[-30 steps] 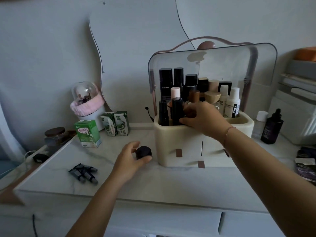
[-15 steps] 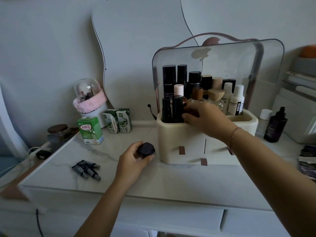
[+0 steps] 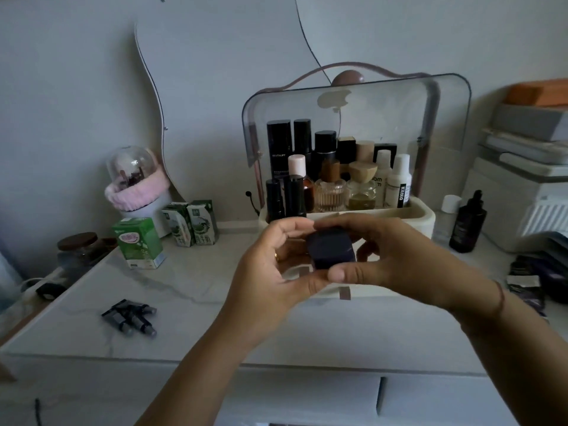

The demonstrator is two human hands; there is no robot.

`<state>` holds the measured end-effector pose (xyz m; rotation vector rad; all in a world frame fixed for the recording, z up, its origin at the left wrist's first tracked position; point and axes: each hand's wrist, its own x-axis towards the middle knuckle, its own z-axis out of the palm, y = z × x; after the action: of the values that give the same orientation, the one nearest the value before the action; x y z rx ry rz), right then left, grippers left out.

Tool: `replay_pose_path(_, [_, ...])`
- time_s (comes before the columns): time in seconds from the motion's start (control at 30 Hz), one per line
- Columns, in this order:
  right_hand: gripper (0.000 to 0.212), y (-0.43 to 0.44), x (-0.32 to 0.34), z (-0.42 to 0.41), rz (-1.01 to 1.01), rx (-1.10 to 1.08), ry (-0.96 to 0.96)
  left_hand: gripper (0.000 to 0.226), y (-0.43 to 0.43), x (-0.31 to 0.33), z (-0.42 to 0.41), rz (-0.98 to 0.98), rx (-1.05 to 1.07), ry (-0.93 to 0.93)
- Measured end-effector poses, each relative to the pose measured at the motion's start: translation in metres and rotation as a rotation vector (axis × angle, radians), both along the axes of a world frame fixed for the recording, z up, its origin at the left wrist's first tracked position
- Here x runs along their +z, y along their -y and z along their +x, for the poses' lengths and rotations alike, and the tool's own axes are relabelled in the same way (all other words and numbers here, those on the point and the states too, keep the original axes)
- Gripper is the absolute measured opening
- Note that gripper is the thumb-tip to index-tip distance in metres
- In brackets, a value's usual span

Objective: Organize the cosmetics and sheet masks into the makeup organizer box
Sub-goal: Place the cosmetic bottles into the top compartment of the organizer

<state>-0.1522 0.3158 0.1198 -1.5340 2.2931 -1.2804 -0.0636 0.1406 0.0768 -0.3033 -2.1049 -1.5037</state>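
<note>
A small dark jar (image 3: 331, 248) is held in front of the makeup organizer box (image 3: 412, 215), above the tabletop. My left hand (image 3: 267, 272) grips it from the left and below, and my right hand (image 3: 390, 256) grips it from the right, thumb under it. The cream box has its clear lid (image 3: 368, 118) raised and holds several bottles and tubes upright, packed toward its left and back. Its front drawers are partly hidden behind my hands. A few small dark tubes (image 3: 130, 316) lie on the table to the left.
A green carton (image 3: 138, 242) and two smaller cartons (image 3: 192, 222) stand at the back left, near a domed pink holder (image 3: 135, 182). A dark dropper bottle (image 3: 467, 224) and a white-capped bottle (image 3: 447, 215) stand right of the box. Dark sachets (image 3: 531, 278) lie at the right edge.
My right hand left the bottles in the box and came down onto the jar. My left hand lifted the jar up and to the right, in front of the box.
</note>
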Motion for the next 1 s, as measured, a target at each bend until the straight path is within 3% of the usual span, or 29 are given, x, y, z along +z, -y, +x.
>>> replay_pose_path(0.2, [0.042, -0.009, 0.017, -0.028, -0.036, 0.060, 0.109, 0.046, -0.011, 0.012, -0.019, -0.075, 0.108, -0.118])
replay_pose_path(0.3, [0.049, 0.001, 0.016, -0.045, -0.116, -0.096, 0.130, 0.039, -0.001, 0.001, -0.026, -0.186, 0.366, -0.225])
replay_pose_path(0.43, [0.036, 0.022, 0.012, -0.065, -0.078, -0.286, 0.041, 0.041, 0.016, -0.020, -0.035, -0.231, 0.604, -0.217])
replay_pose_path(0.53, [0.043, 0.035, 0.007, -0.073, -0.044, -0.354, -0.020, 0.048, 0.024, -0.033, -0.040, -0.313, 0.615, -0.133])
replay_pose_path(0.73, [0.051, 0.042, 0.001, -0.076, 0.017, -0.419, -0.144, 0.042, 0.034, -0.041, -0.041, -0.380, 0.579, -0.159])
replay_pose_path(1.0, [0.036, 0.041, 0.007, -0.080, 0.153, -0.356, -0.118, 0.042, 0.038, -0.045, -0.041, -0.360, 0.530, -0.157])
